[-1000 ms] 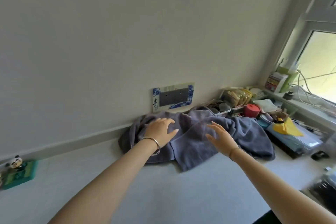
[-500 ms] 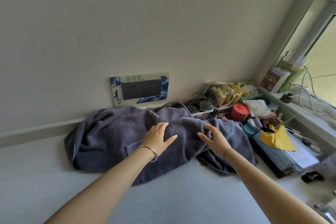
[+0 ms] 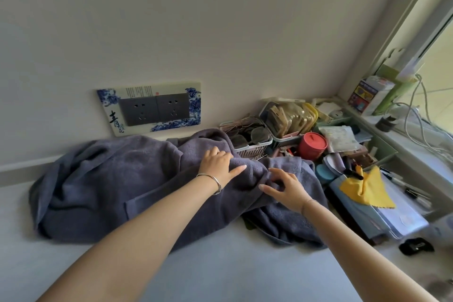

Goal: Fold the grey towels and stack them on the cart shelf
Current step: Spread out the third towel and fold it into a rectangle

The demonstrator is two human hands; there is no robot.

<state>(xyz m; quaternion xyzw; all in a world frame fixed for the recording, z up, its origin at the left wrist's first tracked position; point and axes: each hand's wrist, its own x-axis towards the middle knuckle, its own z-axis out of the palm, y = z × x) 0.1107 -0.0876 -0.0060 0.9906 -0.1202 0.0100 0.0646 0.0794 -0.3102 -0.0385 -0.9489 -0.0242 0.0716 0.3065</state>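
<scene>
A crumpled grey towel lies on the pale surface against the far wall. Both bare arms reach forward. The left hand rests palm-down on it, fingers loose, thumb out. The right hand claws at a fold, fingers bent, grip unclear.

Two hands, two sockets, one red tub, one yellow cloth
</scene>
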